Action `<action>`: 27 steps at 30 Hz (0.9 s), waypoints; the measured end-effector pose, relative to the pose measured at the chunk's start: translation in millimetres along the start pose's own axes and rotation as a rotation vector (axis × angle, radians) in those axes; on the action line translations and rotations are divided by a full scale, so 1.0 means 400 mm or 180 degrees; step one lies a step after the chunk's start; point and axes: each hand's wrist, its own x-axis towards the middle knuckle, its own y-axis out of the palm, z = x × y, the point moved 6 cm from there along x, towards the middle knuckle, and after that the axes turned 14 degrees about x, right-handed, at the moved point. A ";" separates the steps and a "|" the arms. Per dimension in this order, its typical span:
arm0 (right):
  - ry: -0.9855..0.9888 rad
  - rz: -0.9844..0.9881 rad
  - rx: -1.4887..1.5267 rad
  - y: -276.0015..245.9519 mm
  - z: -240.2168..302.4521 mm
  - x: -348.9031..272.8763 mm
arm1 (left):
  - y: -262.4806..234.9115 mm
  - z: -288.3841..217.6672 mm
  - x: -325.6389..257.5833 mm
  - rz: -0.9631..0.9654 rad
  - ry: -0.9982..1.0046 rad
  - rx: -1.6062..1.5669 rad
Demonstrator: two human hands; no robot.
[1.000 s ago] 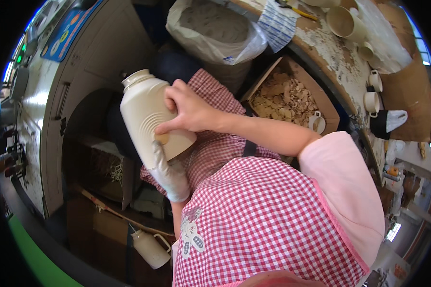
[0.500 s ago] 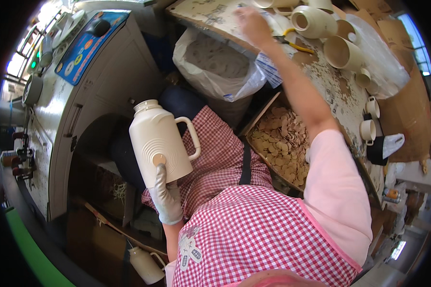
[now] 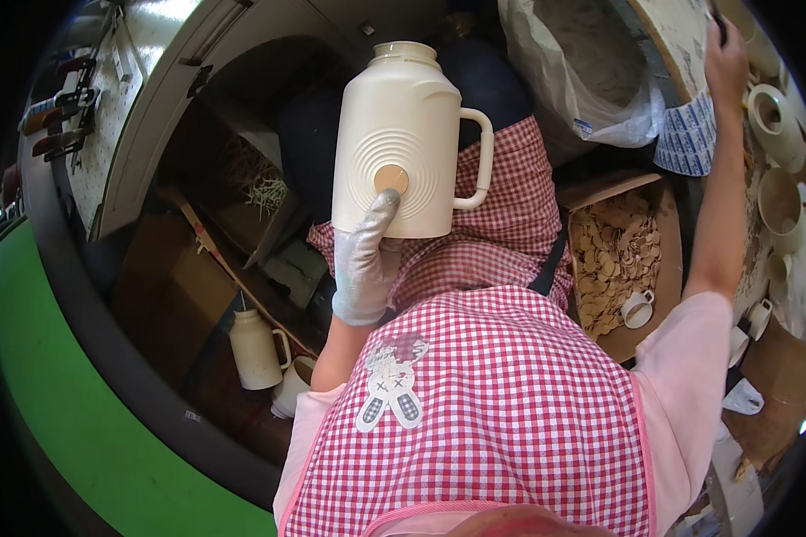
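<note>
My left hand (image 3: 367,259), in a pale glove, holds a cream plastic vacuum-jug body (image 3: 349,134) by its lower end. The jug stands upright over my lap, mouth up and handle to the right. A round tan disc (image 3: 391,180) sits at the middle of the ring pattern on its side, with my thumb at its lower edge. My bare right hand (image 3: 727,67) is raised at the far right by the worktable, its fingers closed round a slim dark object (image 3: 719,25). What kind of thing this is I cannot make out.
An open box (image 3: 676,201) of tan discs, with a small white cup (image 3: 637,310) on them, stands right of my lap. Behind it hangs a white plastic bag (image 3: 546,63) beside a blue-and-white printed sheet (image 3: 687,134). Cream jug parts (image 3: 784,210) crowd the right table; another jug (image 3: 255,353) stands lower left.
The view has swung, so the jug now appears nearer the middle and more upright. My right hand, blurred over the table before, now shows a slim dark object in its fingers.
</note>
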 end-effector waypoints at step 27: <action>0.0886 0.2669 0.2783 0.064 0.827 -0.481 | 0.003 -0.010 -0.010 -0.0370 0.0536 0.0852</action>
